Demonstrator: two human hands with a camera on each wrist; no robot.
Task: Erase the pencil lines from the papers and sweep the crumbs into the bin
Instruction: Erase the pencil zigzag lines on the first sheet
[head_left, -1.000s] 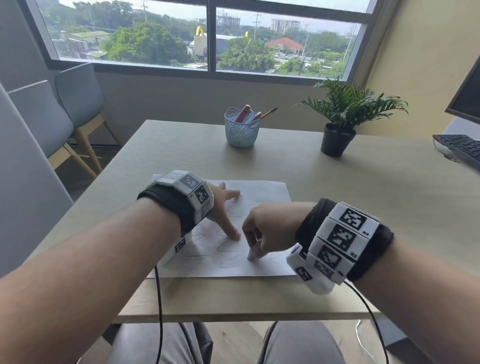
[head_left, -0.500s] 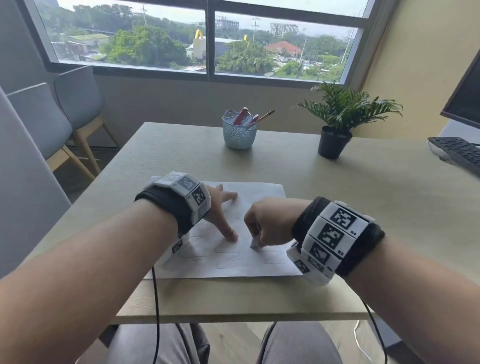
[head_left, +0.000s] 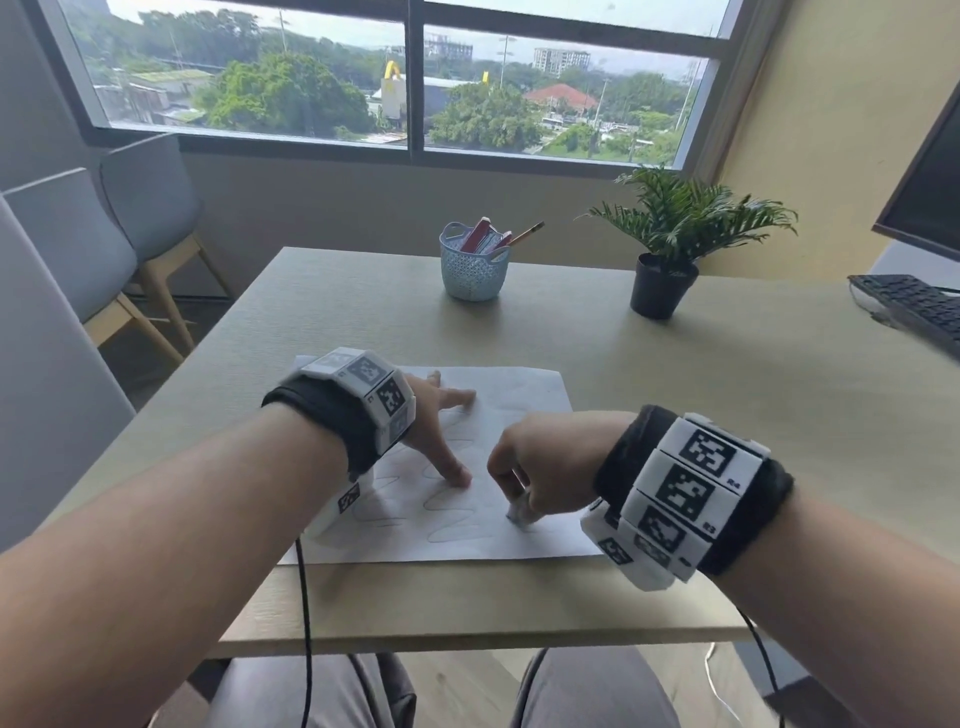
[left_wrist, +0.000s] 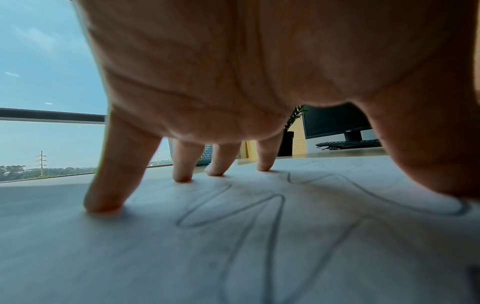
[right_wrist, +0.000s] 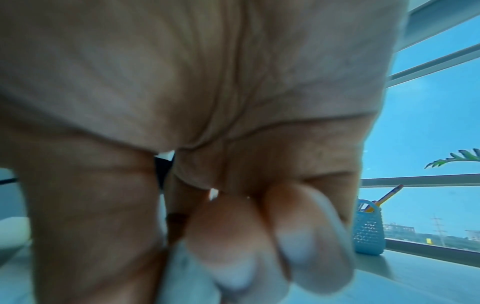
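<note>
The head view looks forward and down across the pale wooden table (head_left: 675, 415) toward the window. Each wrist view sits low, very close under its palm, facing along the fingers. All three share the light-blue perforated plastic basket (head_left: 474, 270) (left_wrist: 206, 157) (right_wrist: 369, 230).

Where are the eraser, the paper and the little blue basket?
eraser (head_left: 518, 512), head view, its white tip below the fingers.
paper (head_left: 524, 395), head view, bare far right part.
basket (head_left: 471, 273), head view, its front wall.
</note>
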